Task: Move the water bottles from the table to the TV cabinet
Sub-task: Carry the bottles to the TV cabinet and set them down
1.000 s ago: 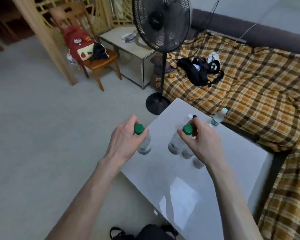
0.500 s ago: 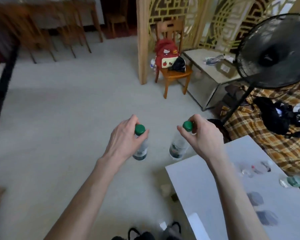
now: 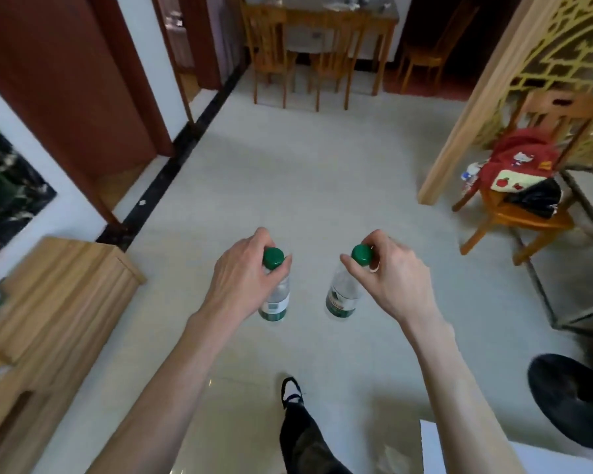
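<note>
My left hand (image 3: 243, 278) grips a clear water bottle (image 3: 275, 302) with a green cap by its neck. In my right hand (image 3: 396, 278) hangs a second green-capped water bottle (image 3: 342, 299), also held near the cap. Both bottles are in the air above the pale floor, side by side and apart. A light wooden cabinet (image 3: 59, 295) stands low at the left, against the wall. Only a corner of the white table (image 3: 435, 446) shows at the bottom right.
A wooden chair (image 3: 524, 213) carrying a red backpack (image 3: 517, 159) stands at the right by a lattice screen (image 3: 562, 63). The fan's black base (image 3: 572, 395) is at the bottom right. A dining table with chairs (image 3: 322, 35) is far ahead. My leg (image 3: 302, 436) shows below.
The view has swung left, away from the table and the sofa. Both bottles have come off the table in my hands and now hang over the floor, with the wooden cabinet in sight.
</note>
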### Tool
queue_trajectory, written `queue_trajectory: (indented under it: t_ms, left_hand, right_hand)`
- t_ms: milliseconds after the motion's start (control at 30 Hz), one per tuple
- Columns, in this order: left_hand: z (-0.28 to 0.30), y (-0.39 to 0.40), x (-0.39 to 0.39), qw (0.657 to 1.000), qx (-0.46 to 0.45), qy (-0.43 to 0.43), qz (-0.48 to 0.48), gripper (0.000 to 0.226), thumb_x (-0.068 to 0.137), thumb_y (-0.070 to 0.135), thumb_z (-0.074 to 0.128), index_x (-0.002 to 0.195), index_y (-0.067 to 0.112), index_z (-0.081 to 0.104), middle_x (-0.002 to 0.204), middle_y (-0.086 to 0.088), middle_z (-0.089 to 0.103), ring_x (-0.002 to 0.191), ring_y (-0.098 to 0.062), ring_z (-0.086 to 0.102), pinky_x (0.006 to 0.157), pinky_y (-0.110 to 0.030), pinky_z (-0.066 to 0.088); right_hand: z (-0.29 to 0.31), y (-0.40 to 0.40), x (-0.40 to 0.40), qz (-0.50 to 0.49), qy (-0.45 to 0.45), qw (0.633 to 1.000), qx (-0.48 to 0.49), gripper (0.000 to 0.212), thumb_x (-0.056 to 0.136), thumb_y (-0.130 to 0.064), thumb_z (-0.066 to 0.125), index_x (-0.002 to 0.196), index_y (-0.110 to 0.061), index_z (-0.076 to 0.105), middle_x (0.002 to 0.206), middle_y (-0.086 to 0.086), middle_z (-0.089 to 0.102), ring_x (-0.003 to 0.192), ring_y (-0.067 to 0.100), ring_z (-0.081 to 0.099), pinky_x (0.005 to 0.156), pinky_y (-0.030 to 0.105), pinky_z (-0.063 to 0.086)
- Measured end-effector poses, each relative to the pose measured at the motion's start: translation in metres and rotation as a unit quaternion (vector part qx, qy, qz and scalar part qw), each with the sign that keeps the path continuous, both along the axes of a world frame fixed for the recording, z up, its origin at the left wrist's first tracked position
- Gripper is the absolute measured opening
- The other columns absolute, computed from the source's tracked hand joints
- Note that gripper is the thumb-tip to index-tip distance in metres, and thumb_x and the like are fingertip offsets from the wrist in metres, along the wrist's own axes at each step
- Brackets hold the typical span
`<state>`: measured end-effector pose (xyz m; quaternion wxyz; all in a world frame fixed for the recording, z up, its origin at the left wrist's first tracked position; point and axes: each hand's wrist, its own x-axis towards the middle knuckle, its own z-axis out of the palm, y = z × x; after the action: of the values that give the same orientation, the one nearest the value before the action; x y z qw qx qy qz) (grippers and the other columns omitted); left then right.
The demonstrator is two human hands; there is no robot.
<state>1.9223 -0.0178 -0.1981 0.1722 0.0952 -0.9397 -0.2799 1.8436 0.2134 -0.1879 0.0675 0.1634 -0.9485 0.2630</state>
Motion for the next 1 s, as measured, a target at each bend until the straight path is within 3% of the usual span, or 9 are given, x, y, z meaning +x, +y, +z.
queue_trajectory:
  t_ms: [167,267,333,467,633,800,1000]
  left_hand:
    - [0.000,-0.064,-0.020,0.997,-0.007,-0.020,0.075,0.036,0.094,0.049,0.066,0.090,0.020,0.046,0.069,0.007,0.054,0.066,-0.016,0.057,0.061,-0.037,0.049]
    - [0.010,-0.097,-0.030,0.991,0.002,-0.040,0.124,0.035,0.095,0.047,0.066,0.090,0.019,0.045,0.070,0.004,0.054,0.066,-0.017,0.056,0.059,-0.035,0.044]
    - [0.018,-0.118,-0.036,0.985,0.008,-0.058,0.163,0.033,0.096,0.046,0.066,0.091,0.019,0.046,0.071,0.005,0.053,0.064,-0.015,0.052,0.057,-0.032,0.041]
    - [0.024,-0.155,-0.041,0.974,0.005,-0.053,0.221,0.029,0.095,0.045,0.068,0.092,0.021,0.051,0.073,0.005,0.057,0.064,-0.015,0.055,0.056,-0.036,0.047]
    - [0.022,-0.198,-0.038,0.958,-0.008,-0.040,0.285,0.031,0.095,0.046,0.068,0.090,0.024,0.047,0.070,0.006,0.056,0.059,-0.013,0.051,0.049,-0.024,0.034]
    - [0.017,-0.249,-0.030,0.937,-0.010,-0.041,0.347,0.035,0.094,0.050,0.066,0.090,0.024,0.043,0.070,0.005,0.057,0.061,-0.019,0.054,0.053,-0.040,0.046]
    - [0.015,-0.321,-0.019,0.914,-0.020,-0.038,0.404,0.034,0.095,0.046,0.067,0.092,0.020,0.044,0.071,0.002,0.060,0.063,-0.019,0.056,0.054,-0.039,0.047]
  right_hand:
    - [-0.004,-0.078,-0.064,0.119,-0.071,0.990,-0.004,0.036,0.083,-0.057,0.071,0.089,-0.026,0.054,0.072,-0.009,0.062,0.070,0.018,0.061,0.059,0.034,0.050]
    - [0.003,-0.123,-0.097,0.177,-0.089,0.980,0.012,0.036,0.082,-0.056,0.072,0.088,-0.026,0.054,0.072,-0.009,0.063,0.070,0.017,0.062,0.062,0.032,0.049]
    - [0.009,-0.152,-0.114,0.212,-0.085,0.973,0.010,0.034,0.082,-0.056,0.073,0.088,-0.027,0.054,0.073,-0.009,0.063,0.070,0.016,0.061,0.061,0.031,0.047]
    - [0.015,-0.208,-0.139,0.282,-0.061,0.957,0.001,0.033,0.084,-0.056,0.072,0.089,-0.029,0.055,0.076,-0.010,0.063,0.071,0.015,0.061,0.064,0.031,0.050]
    - [0.017,-0.285,-0.162,0.355,-0.044,0.934,-0.006,0.031,0.087,-0.058,0.067,0.093,-0.031,0.054,0.080,-0.012,0.061,0.073,0.013,0.060,0.065,0.030,0.048]
    - [0.019,-0.364,-0.172,0.413,-0.018,0.910,0.038,0.032,0.093,-0.060,0.058,0.096,-0.029,0.050,0.088,-0.012,0.059,0.078,0.014,0.058,0.064,0.029,0.043]
    - [0.013,-0.461,-0.172,0.477,0.013,0.875,0.079,0.034,0.094,-0.061,0.058,0.101,-0.029,0.047,0.093,-0.011,0.060,0.079,0.012,0.061,0.066,0.025,0.045]
